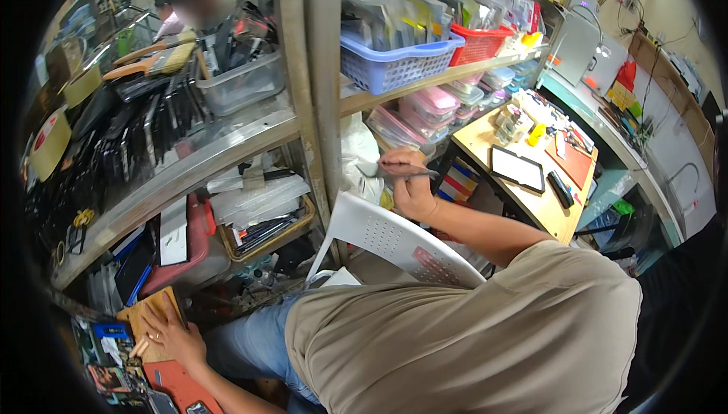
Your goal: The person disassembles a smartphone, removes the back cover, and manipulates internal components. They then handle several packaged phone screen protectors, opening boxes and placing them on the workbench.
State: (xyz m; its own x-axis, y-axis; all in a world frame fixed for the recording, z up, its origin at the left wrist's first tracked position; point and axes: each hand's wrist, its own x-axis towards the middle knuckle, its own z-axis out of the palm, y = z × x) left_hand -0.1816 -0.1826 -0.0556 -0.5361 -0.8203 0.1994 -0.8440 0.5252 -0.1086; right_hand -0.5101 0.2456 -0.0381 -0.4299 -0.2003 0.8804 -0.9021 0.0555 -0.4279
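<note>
Gripping a dark, perhaps flat piece (417, 173) at the white chair's (375, 236) twelve o'clock, the right hand (414, 192) seems at a holding step; the next move probably needs care. At eight o'clock, the left hand (173, 337) lies open on a board (137, 315).

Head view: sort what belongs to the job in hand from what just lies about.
Job in hand, apparently:
thin dark piece, held in the right hand
wooden board, under the left hand

Lying about:
blue basket
red basket
black-framed panel
</note>
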